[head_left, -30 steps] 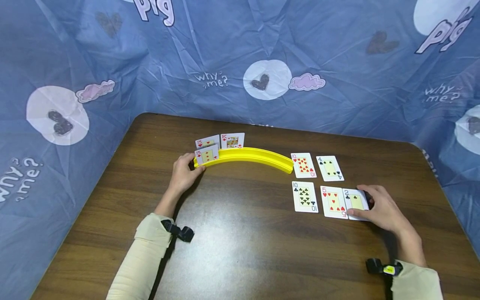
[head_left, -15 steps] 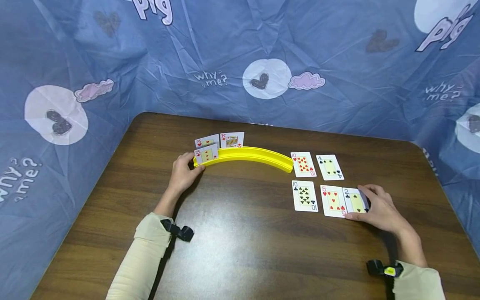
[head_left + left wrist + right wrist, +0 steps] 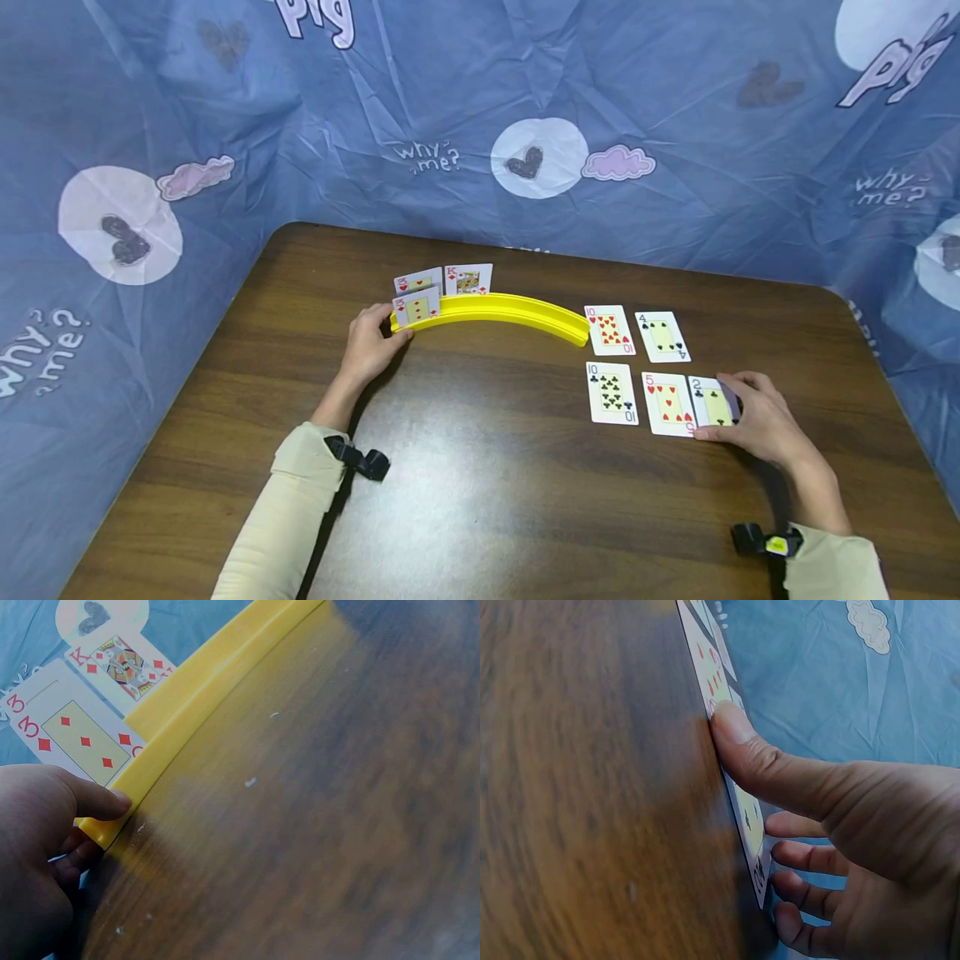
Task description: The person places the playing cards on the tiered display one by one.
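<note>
My left hand [image 3: 367, 343] grips the left end of a curved yellow card holder [image 3: 510, 308], thumb on its near side. Standing upright in that holder are a three of diamonds [image 3: 86, 741] in front, a red three [image 3: 417, 282] partly hidden behind it, and a king of diamonds [image 3: 468, 280]. Far to the right, my right hand [image 3: 761, 417] holds a two of clubs [image 3: 708, 398] by its edges, the thumb at the near edge and fingers along the far and right side. The two lies against the right side of a five of hearts [image 3: 666, 403], face up on the table.
Left of the five lies a ten of clubs [image 3: 611, 392]. Behind these sit a ten of hearts [image 3: 611, 332], right at the holder's right end, and a four of spades [image 3: 663, 337]. A blue printed cloth [image 3: 540, 75] hangs behind the brown table [image 3: 510, 483].
My right thumb has slid off the face of the two of clubs to its near edge, leaving more of the card showing. My left hand and the card holder stay in place.
</note>
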The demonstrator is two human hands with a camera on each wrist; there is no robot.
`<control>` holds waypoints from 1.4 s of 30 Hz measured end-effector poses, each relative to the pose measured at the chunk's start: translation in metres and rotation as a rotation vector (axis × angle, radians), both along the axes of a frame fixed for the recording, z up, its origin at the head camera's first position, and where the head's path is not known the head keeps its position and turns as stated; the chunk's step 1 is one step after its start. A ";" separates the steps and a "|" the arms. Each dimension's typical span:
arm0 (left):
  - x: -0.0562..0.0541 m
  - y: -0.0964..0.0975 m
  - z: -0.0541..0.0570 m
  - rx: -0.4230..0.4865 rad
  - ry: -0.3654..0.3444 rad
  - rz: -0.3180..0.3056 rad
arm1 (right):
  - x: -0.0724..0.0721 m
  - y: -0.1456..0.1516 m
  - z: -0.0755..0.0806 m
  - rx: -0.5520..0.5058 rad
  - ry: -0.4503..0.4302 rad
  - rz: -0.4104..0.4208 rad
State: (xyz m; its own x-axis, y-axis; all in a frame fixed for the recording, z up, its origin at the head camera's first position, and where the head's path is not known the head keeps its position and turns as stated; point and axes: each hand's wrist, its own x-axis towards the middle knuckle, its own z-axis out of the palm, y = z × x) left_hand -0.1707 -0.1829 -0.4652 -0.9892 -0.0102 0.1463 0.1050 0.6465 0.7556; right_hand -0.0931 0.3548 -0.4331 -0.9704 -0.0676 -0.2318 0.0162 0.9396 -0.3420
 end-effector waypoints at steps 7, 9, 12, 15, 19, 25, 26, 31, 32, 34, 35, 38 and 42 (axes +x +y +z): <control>0.000 -0.001 0.001 -0.003 0.014 0.000 | -0.003 0.001 0.000 -0.015 -0.007 0.006; 0.000 -0.001 0.002 -0.008 0.016 0.000 | -0.004 0.000 0.000 -0.026 -0.002 0.008; 0.000 -0.002 0.001 -0.016 0.011 0.000 | -0.003 0.000 0.000 -0.038 -0.005 0.002; 0.000 -0.001 0.001 -0.020 0.006 -0.003 | 0.000 0.001 -0.001 -0.018 0.001 -0.022; 0.000 -0.001 -0.001 -0.021 0.007 -0.004 | 0.004 0.000 -0.003 0.030 0.045 -0.060; 0.000 -0.001 -0.001 -0.019 0.024 -0.002 | 0.006 0.000 -0.001 0.060 0.113 -0.097; 0.000 -0.001 -0.001 -0.021 0.026 -0.002 | 0.006 0.000 0.000 0.070 0.111 -0.098; -0.001 -0.001 -0.002 -0.014 0.031 -0.002 | 0.006 0.002 0.004 0.119 0.071 -0.091; -0.001 0.000 -0.002 -0.013 0.030 -0.002 | 0.007 0.003 0.004 0.123 0.061 -0.090; -0.001 0.000 -0.002 -0.010 0.029 -0.003 | 0.007 0.005 0.005 0.112 0.070 -0.082; -0.001 0.000 -0.002 -0.010 0.028 -0.004 | 0.007 0.006 0.005 0.101 0.078 -0.076; -0.001 0.000 -0.002 -0.007 0.023 -0.005 | 0.009 0.009 0.008 0.053 0.110 -0.055; -0.001 0.000 -0.002 -0.004 0.016 -0.003 | 0.011 0.014 0.014 -0.011 0.137 -0.028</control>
State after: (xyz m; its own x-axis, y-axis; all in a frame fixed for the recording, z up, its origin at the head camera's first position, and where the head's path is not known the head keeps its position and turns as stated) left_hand -0.1720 -0.1830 -0.4671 -0.9868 -0.0063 0.1621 0.1192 0.6495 0.7510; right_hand -0.0825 0.3690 -0.4189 -0.9945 -0.0424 -0.0959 -0.0058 0.9356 -0.3530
